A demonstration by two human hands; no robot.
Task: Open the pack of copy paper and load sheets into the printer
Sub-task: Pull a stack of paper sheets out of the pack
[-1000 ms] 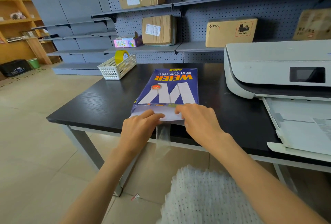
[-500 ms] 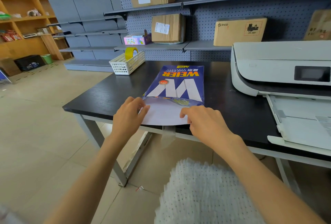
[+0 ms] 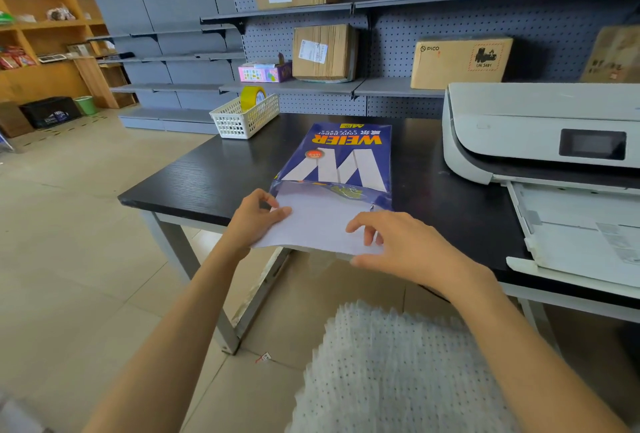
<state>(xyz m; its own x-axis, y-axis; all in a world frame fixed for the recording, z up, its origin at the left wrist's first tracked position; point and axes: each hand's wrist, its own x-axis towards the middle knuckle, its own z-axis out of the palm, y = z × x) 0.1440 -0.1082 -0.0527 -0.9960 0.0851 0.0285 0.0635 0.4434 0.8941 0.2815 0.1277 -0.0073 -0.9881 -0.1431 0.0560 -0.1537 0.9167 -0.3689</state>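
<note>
A blue WEIER copy paper pack (image 3: 341, 158) lies on the black table (image 3: 214, 179), its near end open. White sheets (image 3: 318, 224) stick out of the open end and overhang the table's front edge. My left hand (image 3: 254, 216) pinches the sheets' left edge. At their right front corner my right hand (image 3: 391, 242) grips them, fingers on top and thumb below. The white printer (image 3: 519, 127) stands on the table to the right, with its paper tray (image 3: 571, 224) pulled out toward me.
A white basket (image 3: 242, 117) holding a yellow tape roll stands at the table's far left corner. Grey pegboard shelves with cardboard boxes (image 3: 323, 51) run behind the table. Tiled floor lies to the left.
The white sheets have slid farther out of the pack toward me. My left hand moved to the sheets' left edge and my right hand drew back with the right corner.
</note>
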